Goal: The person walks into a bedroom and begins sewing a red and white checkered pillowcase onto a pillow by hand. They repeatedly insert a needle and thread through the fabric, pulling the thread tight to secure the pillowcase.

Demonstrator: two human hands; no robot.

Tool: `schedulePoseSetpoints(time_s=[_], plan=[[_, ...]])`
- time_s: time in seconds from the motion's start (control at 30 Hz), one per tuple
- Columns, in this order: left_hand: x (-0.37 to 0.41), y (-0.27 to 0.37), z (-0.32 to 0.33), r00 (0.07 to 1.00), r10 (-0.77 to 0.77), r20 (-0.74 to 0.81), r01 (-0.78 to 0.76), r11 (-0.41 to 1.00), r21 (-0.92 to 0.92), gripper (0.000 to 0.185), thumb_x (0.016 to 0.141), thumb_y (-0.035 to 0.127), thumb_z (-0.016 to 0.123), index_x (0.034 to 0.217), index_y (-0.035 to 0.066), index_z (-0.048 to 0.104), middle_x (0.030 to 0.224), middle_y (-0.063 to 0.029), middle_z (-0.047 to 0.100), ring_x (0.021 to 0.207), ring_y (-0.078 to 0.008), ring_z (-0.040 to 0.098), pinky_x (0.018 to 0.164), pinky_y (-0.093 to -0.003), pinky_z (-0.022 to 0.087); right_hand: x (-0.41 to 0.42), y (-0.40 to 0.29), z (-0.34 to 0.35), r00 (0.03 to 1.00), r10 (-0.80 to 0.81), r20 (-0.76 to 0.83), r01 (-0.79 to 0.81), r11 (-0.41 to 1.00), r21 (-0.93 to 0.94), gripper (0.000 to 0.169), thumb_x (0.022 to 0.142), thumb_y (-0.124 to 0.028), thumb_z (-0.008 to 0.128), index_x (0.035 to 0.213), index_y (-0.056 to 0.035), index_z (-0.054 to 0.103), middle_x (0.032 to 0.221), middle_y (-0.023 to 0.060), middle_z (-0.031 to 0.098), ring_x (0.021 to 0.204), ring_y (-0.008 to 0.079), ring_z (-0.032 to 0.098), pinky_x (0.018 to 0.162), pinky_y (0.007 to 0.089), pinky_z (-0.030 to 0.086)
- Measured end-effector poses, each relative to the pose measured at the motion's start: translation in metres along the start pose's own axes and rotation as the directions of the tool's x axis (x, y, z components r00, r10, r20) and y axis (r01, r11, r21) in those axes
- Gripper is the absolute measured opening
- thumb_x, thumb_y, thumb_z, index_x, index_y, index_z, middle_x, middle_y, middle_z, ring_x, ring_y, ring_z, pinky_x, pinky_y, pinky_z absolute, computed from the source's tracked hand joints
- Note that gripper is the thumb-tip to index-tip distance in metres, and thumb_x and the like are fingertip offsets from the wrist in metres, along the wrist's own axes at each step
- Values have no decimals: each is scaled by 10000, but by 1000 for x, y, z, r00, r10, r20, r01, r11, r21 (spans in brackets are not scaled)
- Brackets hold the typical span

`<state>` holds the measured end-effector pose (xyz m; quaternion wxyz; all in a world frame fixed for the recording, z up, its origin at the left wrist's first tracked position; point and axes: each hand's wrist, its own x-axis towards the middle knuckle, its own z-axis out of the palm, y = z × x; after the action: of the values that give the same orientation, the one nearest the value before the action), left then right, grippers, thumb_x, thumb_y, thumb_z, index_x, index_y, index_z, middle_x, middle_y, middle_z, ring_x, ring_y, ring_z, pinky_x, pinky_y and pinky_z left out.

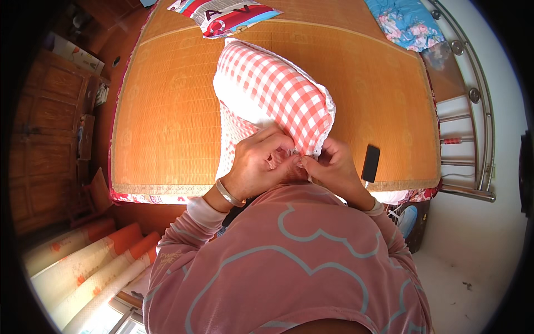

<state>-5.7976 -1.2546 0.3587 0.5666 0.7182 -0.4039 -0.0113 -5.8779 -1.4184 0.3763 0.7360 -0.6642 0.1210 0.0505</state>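
Note:
A plump pillow in a red-and-white gingham cover with white lace trim stands tilted on the bed before me. My left hand, with a silver bangle at the wrist, grips the cover near its lower corner. Thumb to thumb with it, my right hand pinches the lace edge at that same corner. What exactly lies between the fingertips is too small to tell. Paler checked fabric hangs on the pillow's left side, partly behind my left hand.
A woven mat covers the bed. A black phone, apparently with a cable, lies right of my right hand. A printed pillow and blue floral bedding lie farther off. A metal headboard borders the right; a wooden cabinet stands left.

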Motion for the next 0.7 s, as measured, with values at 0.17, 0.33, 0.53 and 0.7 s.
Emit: schedulePoseSetpoints(time_s=[0.17,0.33,0.53,0.7], plan=[[0,-8,-2,993,-12,121,23,996,-91,146,726,-40,711,803,15,599,809,-72,570,685,-156,558,563,-246,460,0,6,-3,999,-30,-16,29,999,-44,146,801,-5,632,944,23,628,820,-20,609,699,8,516,578,180,428],[2,-3,5,990,133,42,-134,990,34,155,718,-65,697,769,20,578,726,-72,554,647,-155,559,558,-248,457,1,7,-4,996,-77,-52,76,997,-18,142,797,9,624,937,28,624,830,-21,609,705,14,517,582,182,431],[4,-1,6,999,32,3,-32,999,44,170,744,-51,684,737,11,526,715,-63,540,566,-124,510,483,-236,411,5,7,-7,993,-97,-65,96,995,-17,123,802,12,613,924,30,616,815,-29,593,713,18,514,591,191,427],[7,-8,8,1000,27,-6,-27,1000,3,159,767,-34,678,752,8,525,720,-61,540,559,-117,497,484,-240,407,11,4,-11,994,-93,-53,93,996,-5,120,809,-2,611,925,26,618,818,-33,591,723,12,509,595,188,416]])
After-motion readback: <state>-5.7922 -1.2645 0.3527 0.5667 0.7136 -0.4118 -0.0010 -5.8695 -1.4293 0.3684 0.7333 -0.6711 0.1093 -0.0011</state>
